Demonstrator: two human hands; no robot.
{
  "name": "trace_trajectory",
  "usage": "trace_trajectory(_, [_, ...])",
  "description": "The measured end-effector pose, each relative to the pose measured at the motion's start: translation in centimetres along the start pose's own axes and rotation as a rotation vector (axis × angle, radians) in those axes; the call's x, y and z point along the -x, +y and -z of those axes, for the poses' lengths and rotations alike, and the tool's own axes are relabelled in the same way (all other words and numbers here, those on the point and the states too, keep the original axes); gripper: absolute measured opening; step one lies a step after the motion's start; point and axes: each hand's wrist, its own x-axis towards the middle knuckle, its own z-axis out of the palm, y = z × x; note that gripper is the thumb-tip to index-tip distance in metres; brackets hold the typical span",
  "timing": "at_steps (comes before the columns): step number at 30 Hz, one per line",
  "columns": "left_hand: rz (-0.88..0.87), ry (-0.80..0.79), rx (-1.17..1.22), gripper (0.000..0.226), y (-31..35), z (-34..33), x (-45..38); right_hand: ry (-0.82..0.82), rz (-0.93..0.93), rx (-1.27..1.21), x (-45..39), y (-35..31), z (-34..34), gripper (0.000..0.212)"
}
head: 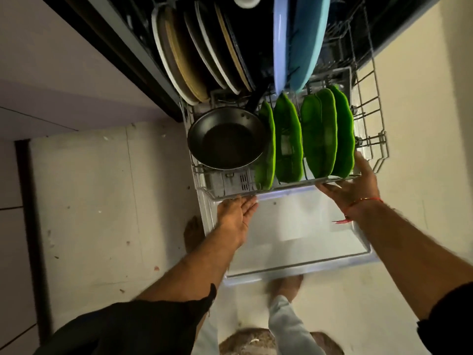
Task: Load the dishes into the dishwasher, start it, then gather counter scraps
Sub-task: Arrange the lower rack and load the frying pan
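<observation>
The dishwasher's lower wire rack [373, 119] is pulled out over the open door [294, 247]. It holds a black frying pan [227, 139], several green leaf-shaped plates [320, 139], two blue plates [302, 42] and a row of white and brown plates [194, 52]. My left hand [238, 216] lies flat with straight fingers against the rack's front rail at the left. My right hand [353, 183] touches the front right corner of the rack, thumb beside the outermost green plate, fingers under the rail.
Pale tiled floor [102, 201] with small specks of debris spreads to the left of the door. A dark counter edge [107, 47] runs diagonally at upper left. My bare feet [284, 283] stand just in front of the door, near a brown mat [256, 339].
</observation>
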Motion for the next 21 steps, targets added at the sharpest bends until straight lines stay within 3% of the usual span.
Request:
trace_trajectory(4, [-0.054, -0.056, 0.011, 0.021, 4.0, -1.6, -1.3, 0.021, 0.045, -0.057, -1.8, -1.9, -3.9, 0.071])
trace_trajectory(13, [-0.112, -0.101, 0.029, 0.017, 13.2, -5.6, -3.4, 0.033, 0.142, 0.039, -5.1, -5.4, -12.5, 0.053])
trace_trajectory(19, [-0.116, -0.099, 0.07, 0.018, 15.8, -7.2, -4.5, 0.073, 0.138, 0.121, -6.1, -7.2, -15.8, 0.068])
trace_trajectory(21, [-0.108, -0.098, 0.102, 0.018, 15.9, -7.3, -4.5, 0.077, 0.128, 0.13, -6.2, -7.4, -16.2, 0.063])
